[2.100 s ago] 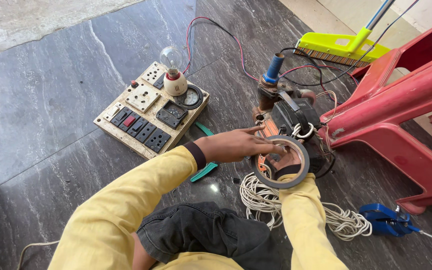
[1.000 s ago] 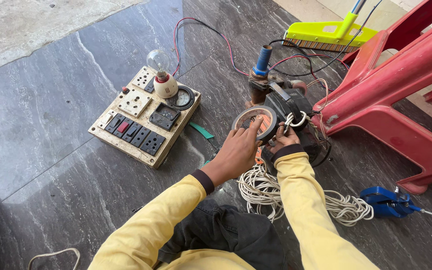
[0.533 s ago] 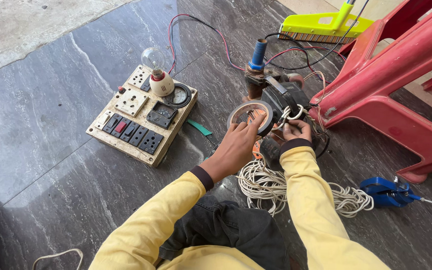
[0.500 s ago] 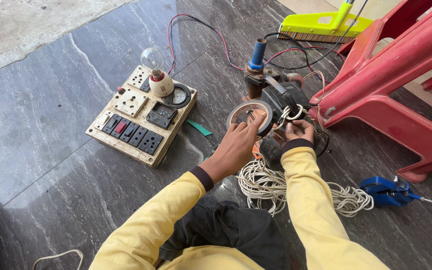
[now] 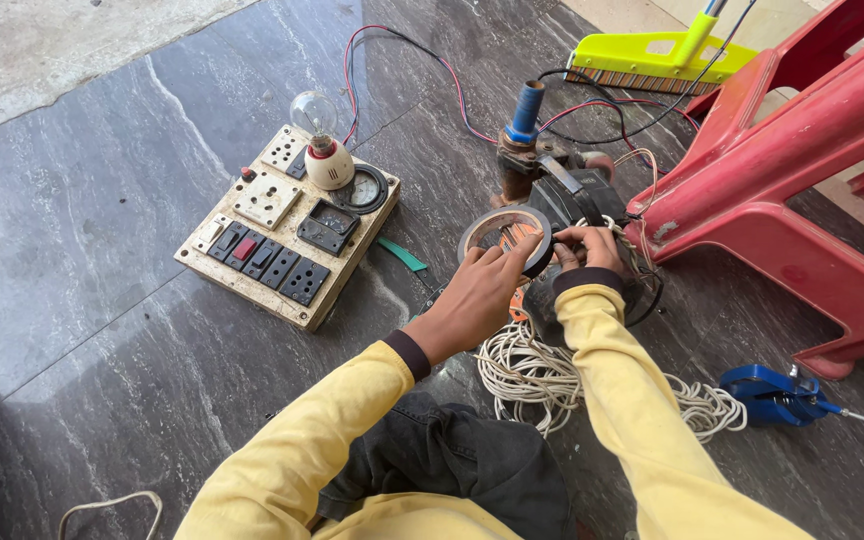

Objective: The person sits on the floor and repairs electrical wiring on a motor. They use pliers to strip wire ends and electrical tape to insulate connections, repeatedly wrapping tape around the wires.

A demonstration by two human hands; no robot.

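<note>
**Tape roll held over a small motor on the floor**

The roll of black insulating tape (image 5: 505, 238) sits in the fingers of the left hand (image 5: 472, 300), tilted so that its open centre faces up and toward the camera; it hangs just over the dark motor unit (image 5: 567, 200), on the near-left side of it. Held this way, the roll's edge lies close to the right hand (image 5: 584, 250), which is curled tight against the motor's top, fingers pinched on something small there. What it pinches is too hidden to tell; it may be the tape's free end or a wire.

Taking the motor as the landmark: a blue-capped post (image 5: 525, 110) rises at its far side, with red and black wires (image 5: 412, 60) running off beyond. A bundle of white cord (image 5: 532, 375) lies on the near side. Left of the motor stands the wooden test board (image 5: 287, 240) with switches, sockets, meters and a clear bulb (image 5: 314, 115). A red plastic chair (image 5: 792, 180) stands to its right, touching or nearly so. A blue tool (image 5: 777, 393) lies near right, and a yellow-green broom head (image 5: 652, 62) lies beyond.
</note>
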